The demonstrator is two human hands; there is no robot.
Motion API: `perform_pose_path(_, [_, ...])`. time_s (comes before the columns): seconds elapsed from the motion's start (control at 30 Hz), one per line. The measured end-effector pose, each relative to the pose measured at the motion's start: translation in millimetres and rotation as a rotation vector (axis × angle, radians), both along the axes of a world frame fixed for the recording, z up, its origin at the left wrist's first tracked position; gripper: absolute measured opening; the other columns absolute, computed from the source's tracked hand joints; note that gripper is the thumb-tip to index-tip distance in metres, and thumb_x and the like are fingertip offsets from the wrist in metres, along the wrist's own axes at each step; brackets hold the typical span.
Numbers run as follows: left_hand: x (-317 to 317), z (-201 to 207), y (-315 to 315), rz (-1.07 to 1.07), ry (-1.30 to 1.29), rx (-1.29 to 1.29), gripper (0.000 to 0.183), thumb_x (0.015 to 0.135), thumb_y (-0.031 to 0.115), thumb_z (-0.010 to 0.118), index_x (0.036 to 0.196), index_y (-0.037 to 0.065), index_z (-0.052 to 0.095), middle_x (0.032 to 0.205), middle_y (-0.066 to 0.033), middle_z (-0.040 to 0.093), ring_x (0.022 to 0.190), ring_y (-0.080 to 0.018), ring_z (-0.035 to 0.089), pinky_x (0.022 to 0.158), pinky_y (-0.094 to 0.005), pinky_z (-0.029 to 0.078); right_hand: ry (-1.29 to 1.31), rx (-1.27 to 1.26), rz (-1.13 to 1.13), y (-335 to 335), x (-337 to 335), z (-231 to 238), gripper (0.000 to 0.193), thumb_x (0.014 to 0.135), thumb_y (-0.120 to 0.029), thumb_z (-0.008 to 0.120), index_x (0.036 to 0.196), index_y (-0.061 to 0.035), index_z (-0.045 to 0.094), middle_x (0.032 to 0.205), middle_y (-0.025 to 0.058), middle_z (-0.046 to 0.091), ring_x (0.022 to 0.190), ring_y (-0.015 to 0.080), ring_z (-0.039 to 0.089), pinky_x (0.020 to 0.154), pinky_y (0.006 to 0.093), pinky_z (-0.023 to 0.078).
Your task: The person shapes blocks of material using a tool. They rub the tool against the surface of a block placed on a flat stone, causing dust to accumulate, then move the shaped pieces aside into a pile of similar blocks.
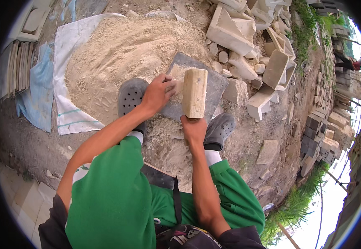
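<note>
My right hand (194, 132) is wrapped round the handle of a wooden mallet (195, 93). Its thick, worn block of a head is raised over a dark flat slab (220, 79) and covers part of it. Close to the mallet's left side, my left hand (159, 93) has its fingers bent against a pale chunk (179, 86) on the slab. The mallet head partly hides that chunk. Pale crumbs and powder (180, 70) lie on the slab around it. The slab rests on the ground between my grey clogs (131, 97).
A broad heap of tan powder (118, 54) is spread on a white woven sheet (76, 35) ahead and left. Broken pale moulded pieces (232, 31) pile up ahead and right. Stacked thin boards (18, 68) and blue cloth (41, 87) lie far left. A person (348, 62) is in the distance.
</note>
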State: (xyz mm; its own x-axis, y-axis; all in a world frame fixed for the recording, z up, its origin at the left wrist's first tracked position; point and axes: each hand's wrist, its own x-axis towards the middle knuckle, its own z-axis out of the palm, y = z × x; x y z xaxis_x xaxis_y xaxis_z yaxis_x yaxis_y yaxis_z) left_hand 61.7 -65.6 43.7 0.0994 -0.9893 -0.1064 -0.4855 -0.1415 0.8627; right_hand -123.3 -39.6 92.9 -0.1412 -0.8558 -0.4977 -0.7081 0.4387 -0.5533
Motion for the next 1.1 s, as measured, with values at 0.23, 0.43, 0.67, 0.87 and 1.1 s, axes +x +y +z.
perform_pose_path(0.23, [-1.2,0.8,-0.1,-0.004,-0.022,-0.018,0.025,0.082,0.008,0.075,0.107,0.002,0.071,0.115,-0.0136,0.063,0.105,-0.0319,0.063,0.09,-0.0395,0.052,0.073,0.125,0.056,-14.1,-2.2,3.0,0.035,0.076,-0.019,0.074,0.101,0.0049,0.068,0.089,0.0166,0.073,0.083,0.0261,0.072,0.077,0.0383,0.054])
perform_pose_path(0.43, [-2.4,-6.0,-0.3,0.008,-0.039,-0.05,0.025,0.082,0.006,0.075,0.107,0.005,0.072,0.116,-0.0139,0.063,0.104,-0.0319,0.064,0.088,-0.039,0.053,-0.282,-0.243,-0.158,-4.9,-17.1,-19.3,0.037,0.075,-0.023,0.072,0.097,0.006,0.068,0.078,0.0179,0.072,0.076,0.0274,0.072,0.072,0.0388,0.054])
perform_pose_path(0.67, [-2.7,-2.7,-4.0,-0.04,-0.059,-0.065,0.027,0.083,0.006,0.074,0.11,0.007,0.072,0.115,-0.0154,0.064,0.107,-0.0342,0.063,0.089,-0.0398,0.053,-0.149,-0.123,-0.118,6.6,-22.9,-26.1,0.035,0.075,-0.024,0.072,0.094,0.005,0.07,0.077,0.0188,0.072,0.079,0.0305,0.073,0.073,0.0395,0.054])
perform_pose_path(0.87, [-2.0,-5.4,-0.1,-0.01,-0.092,-0.079,0.027,0.082,0.006,0.074,0.109,0.006,0.072,0.116,-0.0157,0.064,0.108,-0.0342,0.063,0.09,-0.04,0.053,0.025,0.002,0.008,-8.0,-12.3,2.0,0.041,0.074,-0.028,0.073,0.097,0.0055,0.069,0.082,0.0243,0.071,0.086,0.0389,0.072,0.076,0.0432,0.054])
perform_pose_path(1.1, [0.2,-2.1,1.6,-0.031,-0.088,-0.021,0.027,0.083,0.003,0.072,0.11,0.005,0.072,0.119,-0.016,0.063,0.109,-0.0347,0.063,0.092,-0.0406,0.052,-0.061,-0.132,0.022,-4.4,-12.8,11.6,0.039,0.074,-0.025,0.073,0.096,0.0063,0.069,0.087,0.0252,0.071,0.088,0.0402,0.071,0.076,0.0445,0.054])
